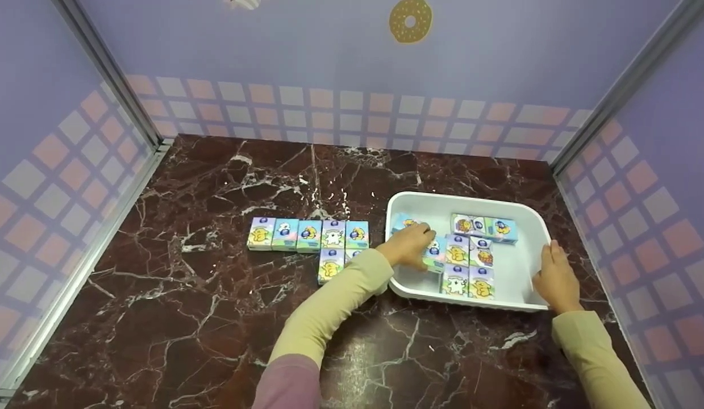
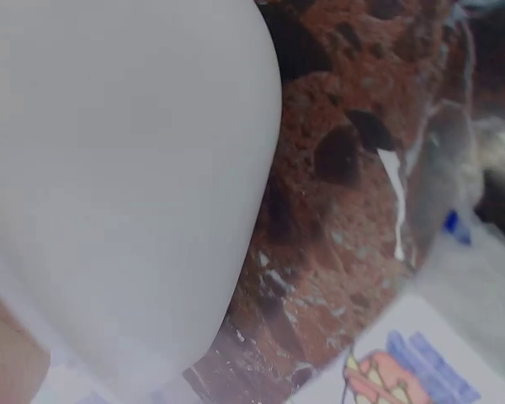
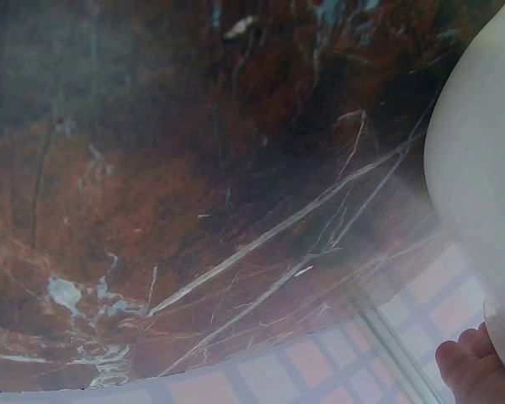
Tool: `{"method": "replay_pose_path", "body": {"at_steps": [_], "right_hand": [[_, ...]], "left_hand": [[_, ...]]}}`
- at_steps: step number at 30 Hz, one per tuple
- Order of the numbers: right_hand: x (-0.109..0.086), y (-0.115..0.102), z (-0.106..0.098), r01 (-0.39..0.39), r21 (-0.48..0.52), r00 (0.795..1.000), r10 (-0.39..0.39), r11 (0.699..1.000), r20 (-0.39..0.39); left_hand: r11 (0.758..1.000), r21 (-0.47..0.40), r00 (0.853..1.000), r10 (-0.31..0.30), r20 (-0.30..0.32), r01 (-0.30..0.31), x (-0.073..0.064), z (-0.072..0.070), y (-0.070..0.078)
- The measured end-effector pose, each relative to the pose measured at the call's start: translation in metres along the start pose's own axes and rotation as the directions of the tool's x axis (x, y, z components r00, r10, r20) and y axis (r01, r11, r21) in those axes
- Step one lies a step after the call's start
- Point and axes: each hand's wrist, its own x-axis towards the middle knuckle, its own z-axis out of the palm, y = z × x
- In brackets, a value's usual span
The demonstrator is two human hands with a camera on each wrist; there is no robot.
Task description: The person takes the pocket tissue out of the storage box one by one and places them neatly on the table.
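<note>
Each small pack carries a dark oval badge and a cartoon animal or fruit; the lettering is too small to read. The left wrist view shows a printed pack (image 2: 404, 370) up close, with a pink cartoon and blue strokes that are too blurred to read.

The left hand (image 1: 409, 245) reaches over the left edge of the white tub (image 1: 511, 270), its thumb and fingers bent and set apart. A blue pack (image 1: 437, 248) lies right at its fingertips, inside the tub; I cannot tell whether the hand grips it. Another blue pack (image 1: 404, 219) is partly hidden behind the hand, toward the tub's far left corner. Four packs (image 1: 469, 267) stand close together beside the fingertips, reaching to the near edge, and a short row (image 1: 482, 226) lies toward the far edge.

The right hand (image 1: 558, 278) holds the tub's right edge near its near right corner, thumb inside and fingers outside.

On the marble counter (image 1: 158, 341), left of the tub, five packs (image 1: 309, 234) form a row, with two more (image 1: 330, 264) against its near side, one partly covered by the left sleeve (image 1: 334, 304).
</note>
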Motion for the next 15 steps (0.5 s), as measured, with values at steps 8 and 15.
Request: {"method": "replay_pose_path", "body": {"at_steps": [8, 15], "right_hand": [[0.0, 0.001, 0.001, -0.011, 0.005, 1.0, 0.01, 1.0, 0.029], [0.0, 0.002, 0.0, 0.002, 0.017, 1.0, -0.002, 1.0, 0.025]], "left_hand": [[0.998, -0.034, 0.998, 0.048, -0.044, -0.05, -0.017, -0.008, -0.006], [0.996, -0.081, 0.996, 0.032, -0.083, -0.039, -0.035, -0.017, -0.016]]}}
